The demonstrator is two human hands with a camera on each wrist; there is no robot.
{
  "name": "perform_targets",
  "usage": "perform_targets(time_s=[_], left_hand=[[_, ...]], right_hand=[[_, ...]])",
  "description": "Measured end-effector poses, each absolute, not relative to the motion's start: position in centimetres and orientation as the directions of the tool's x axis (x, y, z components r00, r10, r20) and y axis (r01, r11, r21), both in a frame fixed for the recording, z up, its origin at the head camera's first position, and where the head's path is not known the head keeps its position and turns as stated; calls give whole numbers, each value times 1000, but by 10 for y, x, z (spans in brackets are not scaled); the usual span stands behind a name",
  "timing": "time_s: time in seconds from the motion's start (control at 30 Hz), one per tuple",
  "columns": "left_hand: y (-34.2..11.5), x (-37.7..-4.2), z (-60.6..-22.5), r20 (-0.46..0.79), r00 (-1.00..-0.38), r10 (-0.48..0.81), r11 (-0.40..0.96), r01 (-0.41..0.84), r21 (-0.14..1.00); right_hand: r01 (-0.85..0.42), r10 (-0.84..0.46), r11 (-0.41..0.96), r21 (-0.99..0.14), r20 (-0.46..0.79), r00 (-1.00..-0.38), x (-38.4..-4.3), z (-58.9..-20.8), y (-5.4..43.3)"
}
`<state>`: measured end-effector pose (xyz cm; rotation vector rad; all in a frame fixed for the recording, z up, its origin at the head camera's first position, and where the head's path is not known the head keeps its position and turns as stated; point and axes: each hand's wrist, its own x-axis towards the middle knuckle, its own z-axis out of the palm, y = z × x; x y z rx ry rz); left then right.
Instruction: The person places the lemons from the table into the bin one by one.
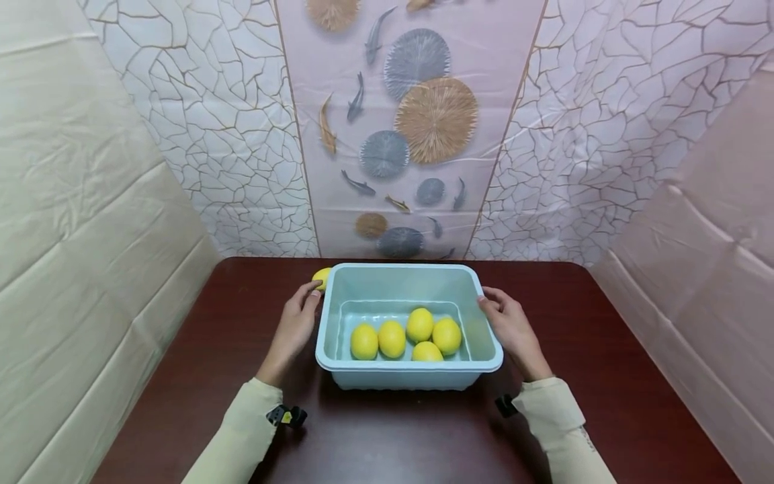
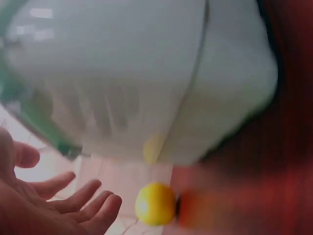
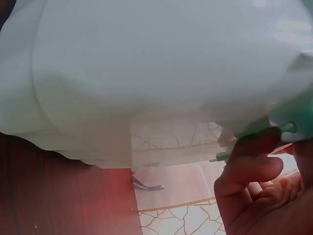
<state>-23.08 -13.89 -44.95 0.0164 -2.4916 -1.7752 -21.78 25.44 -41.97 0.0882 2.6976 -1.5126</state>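
Observation:
A light blue plastic basin (image 1: 399,380) stands on the table, with several yellow lemons (image 1: 364,341) lying on its floor. At its right side, my right hand (image 1: 510,326) grips the rim; the right wrist view shows curled fingers (image 3: 249,171) at that edge. My left hand (image 1: 295,321) is beside the left side, its fingers loosely spread and apart from the rim in the left wrist view. Another lemon (image 1: 322,277) lies outside the basin, just beyond the left fingertips, and also appears below the basin's wall in the left wrist view (image 2: 155,204).
The dark red-brown table (image 1: 242,309) has its far edge against a patterned cloth backdrop (image 1: 393,202). Beige cloth panels (image 1: 91,235) flank both sides. A small black device (image 1: 287,416) sits at the left wrist, and another dark one (image 1: 506,405) at the right.

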Motion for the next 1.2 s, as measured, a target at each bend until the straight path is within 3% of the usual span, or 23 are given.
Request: perform_targets(time_s=[0.37,0.63,0.9,1.2], left_hand=[[-164,-278,-453,193,-980,42,681,170,713],[-166,-317,-464,161,-981,112,774,187,605],[-164,-339,-497,102,-985,138,824,171,540],[-154,-360,-504,91,-986,139,855,166,491]], right_hand=[[106,29,497,-861,-105,-994,-221,-423,258],[106,30,474,-874,-104,-994,-220,-421,257],[122,26,487,-865,-125,-992,-214,-429,257],[112,25,472,-875,-114,-993,-218,-422,256]])
